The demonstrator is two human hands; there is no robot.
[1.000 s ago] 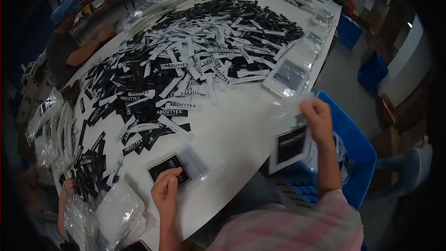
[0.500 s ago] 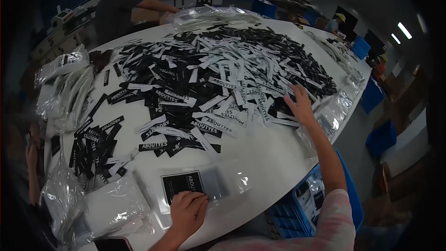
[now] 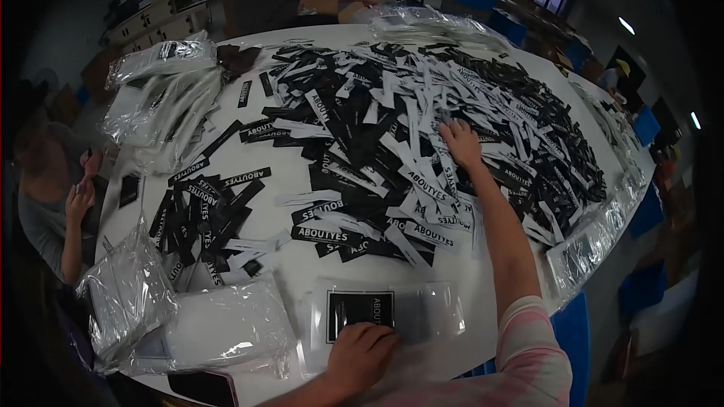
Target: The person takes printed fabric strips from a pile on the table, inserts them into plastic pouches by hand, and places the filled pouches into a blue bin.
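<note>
My left hand [image 3: 362, 354] is at the near edge of the table, its fingers curled together on the lower part of a clear plastic bag [image 3: 437, 305]. A black printed card [image 3: 351, 309] shows in the bag just above those fingers. Further out, my right hand [image 3: 460, 143] rests with fingers apart on a wide heap of black and white strips [image 3: 430, 185] printed "ABOUTYES". Whether a strip is under its fingertips I cannot make out.
A smaller strip pile [image 3: 200, 215] lies left. Stacked clear bags [image 3: 226, 324] sit near left, more bags [image 3: 162, 98] behind them. A phone [image 3: 202, 386] lies at the near edge. A person [image 3: 56, 181] is at the left, another person [image 3: 275, 0] across the table.
The view has swung left, so the table appears further right. My right hand has moved from the heap's right edge inward, toward its middle. My left hand stays on the bag.
</note>
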